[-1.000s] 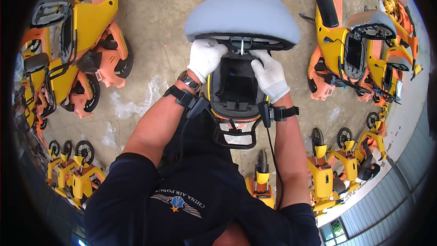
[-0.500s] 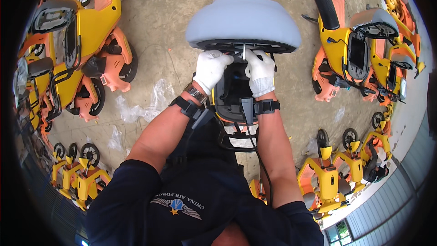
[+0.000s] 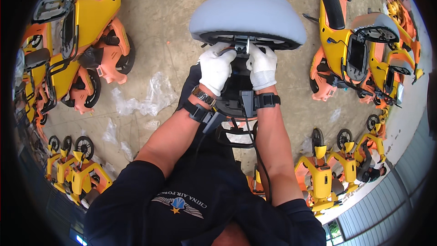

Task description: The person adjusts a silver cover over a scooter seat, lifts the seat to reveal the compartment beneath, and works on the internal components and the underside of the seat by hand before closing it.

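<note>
A grey scooter seat [image 3: 248,16] is tipped up in front of me, its dark underside edge facing my hands. Below it lies the scooter's black storage compartment [image 3: 236,84]. My left hand [image 3: 215,69], in a white glove, is closed at the left of the seat's hinge area, and its fingertips are partly hidden. Also gloved in white, my right hand [image 3: 262,67] has its fingers bent and pressed together against the hinge area, beside a thin light-coloured upright strip [image 3: 248,45]. What either hand grips is too small or covered to make out.
Yellow and orange scooters [image 3: 93,23] stand to the left, and more scooters [image 3: 357,50] to the right, one with a black handlebar grip [image 3: 332,7]. Others [image 3: 321,177] line the near side. Crumpled clear plastic film [image 3: 152,95] lies on the concrete floor. A black rear rack [image 3: 234,136] is near my waist.
My left hand has turned, showing more of its back, and its fingers have shifted at the hinge area. My right hand stays beside the strip. The whole view has shifted slightly.
</note>
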### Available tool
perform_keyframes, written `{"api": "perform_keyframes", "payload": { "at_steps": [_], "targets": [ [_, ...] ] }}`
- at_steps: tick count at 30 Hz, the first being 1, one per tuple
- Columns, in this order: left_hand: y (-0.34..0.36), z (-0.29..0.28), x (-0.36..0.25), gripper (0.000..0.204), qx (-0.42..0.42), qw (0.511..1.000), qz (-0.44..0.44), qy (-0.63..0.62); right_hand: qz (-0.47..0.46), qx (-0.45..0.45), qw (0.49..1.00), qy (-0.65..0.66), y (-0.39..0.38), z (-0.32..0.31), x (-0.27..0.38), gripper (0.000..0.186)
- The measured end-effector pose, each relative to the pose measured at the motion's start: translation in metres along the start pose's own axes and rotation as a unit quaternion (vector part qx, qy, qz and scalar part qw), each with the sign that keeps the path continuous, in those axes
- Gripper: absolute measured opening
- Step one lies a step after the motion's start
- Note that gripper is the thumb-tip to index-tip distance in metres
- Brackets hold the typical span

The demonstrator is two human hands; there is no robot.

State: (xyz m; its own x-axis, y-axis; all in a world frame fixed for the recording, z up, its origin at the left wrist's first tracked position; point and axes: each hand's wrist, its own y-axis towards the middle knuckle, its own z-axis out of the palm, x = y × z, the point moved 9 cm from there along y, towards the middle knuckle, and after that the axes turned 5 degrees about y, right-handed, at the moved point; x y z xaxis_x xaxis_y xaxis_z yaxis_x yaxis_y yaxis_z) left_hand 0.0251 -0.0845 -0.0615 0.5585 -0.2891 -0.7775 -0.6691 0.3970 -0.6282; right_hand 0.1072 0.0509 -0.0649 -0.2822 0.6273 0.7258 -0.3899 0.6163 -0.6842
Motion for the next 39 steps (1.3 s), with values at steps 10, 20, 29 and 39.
{"api": "perform_keyframes", "payload": {
  "at_steps": [10,20,29,39],
  "targets": [
    [0.009,0.031,0.005,0.027,0.021,0.995,-0.043,-0.089,-0.035,0.016,0.999,-0.012,0.01,-0.003,-0.005,0.013],
    [-0.009,0.02,-0.064,0.012,0.045,0.872,0.34,0.349,-0.121,0.005,0.981,-0.149,-0.015,-0.017,0.026,0.028],
    [-0.002,0.032,-0.076,0.009,0.228,0.766,0.376,0.468,-0.26,0.039,0.851,-0.454,-0.001,-0.009,0.051,0.025],
    [-0.017,0.05,-0.096,0.014,0.385,0.582,0.475,0.536,-0.2,0.023,0.976,0.084,-0.03,-0.015,0.015,0.019]
  ]
}}
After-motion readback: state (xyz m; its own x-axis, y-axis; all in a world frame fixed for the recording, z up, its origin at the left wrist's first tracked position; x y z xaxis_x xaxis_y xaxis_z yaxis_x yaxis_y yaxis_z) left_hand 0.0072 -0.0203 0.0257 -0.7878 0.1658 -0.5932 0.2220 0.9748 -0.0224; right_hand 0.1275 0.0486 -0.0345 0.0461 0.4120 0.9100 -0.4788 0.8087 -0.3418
